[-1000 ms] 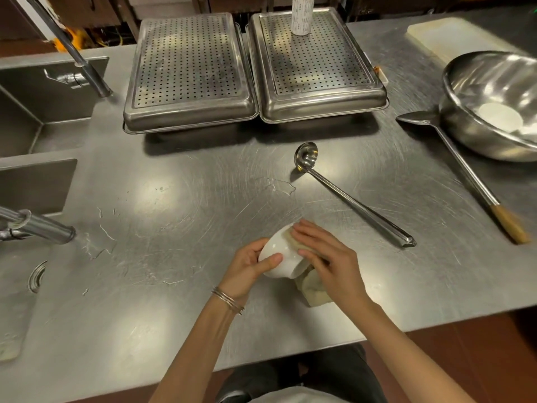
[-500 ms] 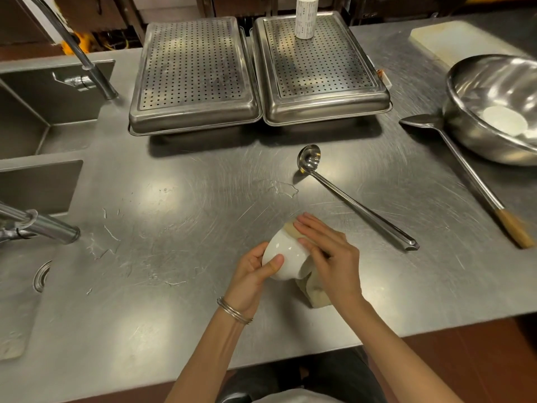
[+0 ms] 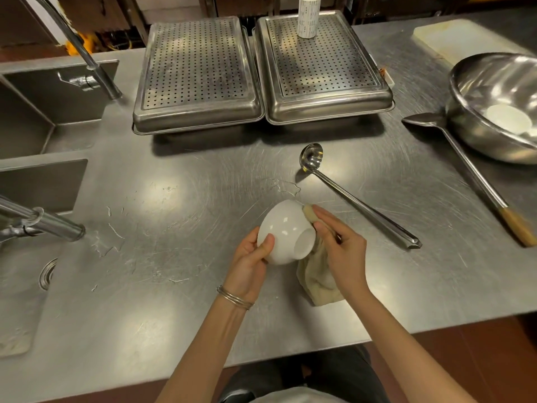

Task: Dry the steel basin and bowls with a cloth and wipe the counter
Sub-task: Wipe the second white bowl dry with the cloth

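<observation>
The left hand (image 3: 250,257) grips the white bowl (image 3: 283,228) just above the bench (image 3: 174,301), thumb across its wall and fingers curled underneath. It tips the bowl on its side so the foot faces the person and the outer wall lies open to wiping. The right hand (image 3: 343,245) lays nearly straight fingers over a bunched end of the cloth (image 3: 318,274) and presses it against the bowl's far side near the rim. The thumb is hidden, and the rest of the cloth hangs slack below the palm. Held off the bench, the bowl can probably be turned against the cloth. The steel basin (image 3: 479,91) sits well apart at the right with a second bowl (image 3: 508,119) inside, likely waiting its turn. Water streaks (image 3: 286,186) beside the ladle (image 3: 360,202) suggest the bench wipe is not yet done.
</observation>
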The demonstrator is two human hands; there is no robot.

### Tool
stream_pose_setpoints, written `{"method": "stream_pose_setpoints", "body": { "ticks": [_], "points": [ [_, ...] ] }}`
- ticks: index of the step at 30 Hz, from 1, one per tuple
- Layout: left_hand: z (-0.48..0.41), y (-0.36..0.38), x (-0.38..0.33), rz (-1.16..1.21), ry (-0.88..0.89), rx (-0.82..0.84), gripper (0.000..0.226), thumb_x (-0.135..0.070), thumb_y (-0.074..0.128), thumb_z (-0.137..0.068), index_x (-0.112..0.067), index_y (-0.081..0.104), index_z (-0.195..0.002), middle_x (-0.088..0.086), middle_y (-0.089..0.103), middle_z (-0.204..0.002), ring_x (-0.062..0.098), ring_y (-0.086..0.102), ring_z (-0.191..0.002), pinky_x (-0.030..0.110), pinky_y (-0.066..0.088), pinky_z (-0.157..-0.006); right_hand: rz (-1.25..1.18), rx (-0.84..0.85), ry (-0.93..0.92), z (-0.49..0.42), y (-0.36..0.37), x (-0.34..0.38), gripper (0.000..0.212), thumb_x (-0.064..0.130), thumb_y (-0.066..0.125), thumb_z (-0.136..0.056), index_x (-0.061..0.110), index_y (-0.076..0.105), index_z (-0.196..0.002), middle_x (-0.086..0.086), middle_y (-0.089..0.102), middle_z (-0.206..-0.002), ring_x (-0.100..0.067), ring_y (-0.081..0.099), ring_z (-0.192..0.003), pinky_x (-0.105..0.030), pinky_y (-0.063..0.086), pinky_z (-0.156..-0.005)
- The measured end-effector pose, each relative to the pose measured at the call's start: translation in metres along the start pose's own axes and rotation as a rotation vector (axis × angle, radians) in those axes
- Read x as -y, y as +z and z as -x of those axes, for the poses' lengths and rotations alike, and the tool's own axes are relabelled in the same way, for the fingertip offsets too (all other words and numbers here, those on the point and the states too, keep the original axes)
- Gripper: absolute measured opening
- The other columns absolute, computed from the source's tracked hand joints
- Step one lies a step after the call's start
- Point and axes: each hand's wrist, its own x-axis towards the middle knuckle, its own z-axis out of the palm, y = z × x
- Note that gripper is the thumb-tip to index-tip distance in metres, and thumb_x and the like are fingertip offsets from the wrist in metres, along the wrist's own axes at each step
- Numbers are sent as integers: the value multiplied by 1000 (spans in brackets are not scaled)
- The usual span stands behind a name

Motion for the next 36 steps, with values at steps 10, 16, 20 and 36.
{"method": "stream_pose_setpoints", "body": {
  "ticks": [10, 16, 20, 36],
  "points": [
    [-6, -13, -13, -278, -59, 141, 53, -26, 73, -58, -16, 61, -109, -3, 70, -100, 12, 63, -96, 23, 52, -75, 24, -41, 53, 3, -3, -1, 28, 2, 59, -87, 17, 66, -110, 11, 65, -109, 10, 57, -103, -6, 42, -89],
    [-9, -11, -26, -291, -94, 203, 61, -10, 73, -63, -15, 54, -120, 1, 65, -111, 13, 61, -102, 25, 52, -77, 54, -18, 4, 0, -1, 2, 31, 2, 60, -86, 18, 63, -112, 9, 64, -113, 8, 57, -106, -9, 42, -92],
    [-6, -9, -10, 0, -121, 75, 82, -21, 88, -50, -13, 52, -123, 6, 64, -116, 20, 60, -107, 28, 54, -77, 46, -38, 45, 18, 1, -1, 36, 2, 61, -86, 32, 63, -106, 12, 63, -116, 9, 54, -109, -10, 40, -96],
    [-18, 0, 2, 359, -127, -205, 34, -11, 60, -80, -15, 54, -114, 8, 62, -113, 14, 66, -91, 27, 56, -78, 212, 16, -36, 40, 0, -11, 38, -2, 58, -85, 25, 64, -112, 5, 60, -120, 9, 53, -110, -15, 41, -98]
  ]
}}
